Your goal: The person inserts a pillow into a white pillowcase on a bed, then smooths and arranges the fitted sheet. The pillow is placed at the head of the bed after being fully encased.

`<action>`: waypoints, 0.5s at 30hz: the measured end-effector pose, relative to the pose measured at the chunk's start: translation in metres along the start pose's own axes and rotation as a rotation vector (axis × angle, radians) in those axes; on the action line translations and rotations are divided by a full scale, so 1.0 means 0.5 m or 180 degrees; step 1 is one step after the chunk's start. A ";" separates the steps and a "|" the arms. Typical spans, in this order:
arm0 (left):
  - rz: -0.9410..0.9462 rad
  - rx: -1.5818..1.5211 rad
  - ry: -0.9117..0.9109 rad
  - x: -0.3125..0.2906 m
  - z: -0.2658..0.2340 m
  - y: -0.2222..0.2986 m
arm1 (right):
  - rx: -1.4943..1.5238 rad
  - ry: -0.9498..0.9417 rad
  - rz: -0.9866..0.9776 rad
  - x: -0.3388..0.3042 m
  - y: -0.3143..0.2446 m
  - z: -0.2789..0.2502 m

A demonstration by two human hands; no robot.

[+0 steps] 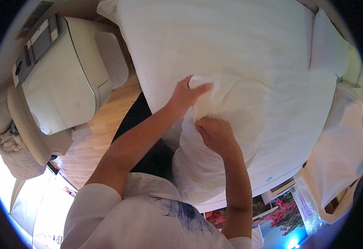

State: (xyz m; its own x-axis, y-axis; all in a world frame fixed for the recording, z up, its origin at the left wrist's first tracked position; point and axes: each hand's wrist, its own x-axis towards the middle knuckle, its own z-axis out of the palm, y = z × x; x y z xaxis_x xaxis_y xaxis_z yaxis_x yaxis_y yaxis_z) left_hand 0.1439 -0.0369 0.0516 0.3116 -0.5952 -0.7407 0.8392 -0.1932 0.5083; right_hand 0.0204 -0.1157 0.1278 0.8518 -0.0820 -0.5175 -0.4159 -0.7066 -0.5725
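A thin, slightly see-through white cloth lies gathered in soft folds at the near side of the bed and hangs down against my body. My left hand pinches the cloth's edge, the thumb stretched to the right over it and the other fingers partly hidden by the fabric. Closer to me and a little to the right, my right hand is closed on the same cloth, knuckles up. Between the two hands the fabric bunches into a loose opening or fold; which one I cannot tell.
White pillow at the bed's right end. Left of the bed stand a rounded white cabinet-like piece and a beige chair on wooden floor. A picture of pink flowers and plastic-like sheeting are at lower right.
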 end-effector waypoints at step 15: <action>0.0308 0.0283 -0.0141 0.002 -0.078 -0.034 | -0.0546 0.1955 0.0802 0.136 0.045 0.041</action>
State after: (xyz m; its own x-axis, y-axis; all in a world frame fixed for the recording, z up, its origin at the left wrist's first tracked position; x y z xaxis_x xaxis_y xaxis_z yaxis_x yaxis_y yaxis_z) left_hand 0.1473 -0.0041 0.0250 0.3675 -0.6480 -0.6671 0.7627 -0.2004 0.6149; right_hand 0.0625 -0.1227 0.0670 0.7829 -0.6065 -0.1383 -0.6119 -0.7108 -0.3468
